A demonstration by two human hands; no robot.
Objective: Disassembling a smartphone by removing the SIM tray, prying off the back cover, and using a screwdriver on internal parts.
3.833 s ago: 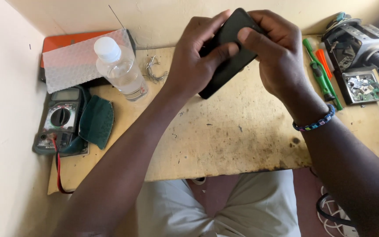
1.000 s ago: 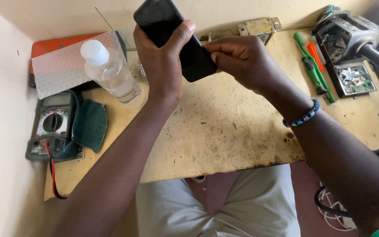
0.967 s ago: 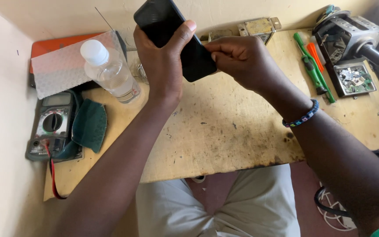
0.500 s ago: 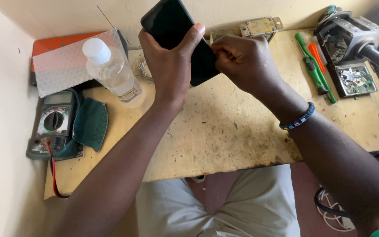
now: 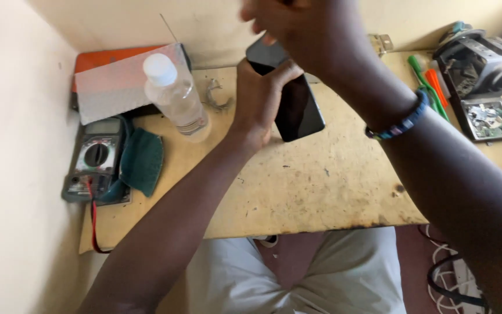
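Left hand (image 5: 261, 99) wrapped around the left edge of a black phone (image 5: 294, 102), fingers curled over its upper part, holding it tilted above the worn yellow table (image 5: 321, 186), dark screen up; right hand (image 5: 306, 29) raised above the phone near the top of the view, blurred, apart from the phone, fingers loosely bent, whether spread or closed impossible to tell; beaded bracelet (image 5: 401, 119) at the right wrist. Just left of the left hand, a clear plastic bottle (image 5: 175, 96) with a white cap, upright; behind it a pale sheet over an orange folder (image 5: 108, 58); further left a multimeter (image 5: 94, 160) beside a green cloth (image 5: 143, 160). At far right, green and orange screwdrivers (image 5: 431, 87), near a small tray of parts (image 5: 486, 119).
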